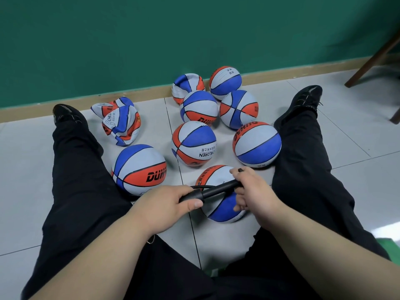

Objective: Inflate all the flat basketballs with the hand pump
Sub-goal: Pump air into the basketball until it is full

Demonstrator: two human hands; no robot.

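Matt black plastic pump (pixel 213 190), pebbled rubber basketballs (pixel 193 144), glossy tiled floor (pixel 355 135).

Loose black trousers (pixel 82 169) cover both legs. Far beyond the left grip (pixel 166 202) is a black left shoe (pixel 67 116); beyond the right grip (pixel 253 191), a black laced right shoe (pixel 304 100).

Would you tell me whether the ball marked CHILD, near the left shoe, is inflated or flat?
Flat: the ball is caved in and creased, unlike the round balls nearby.
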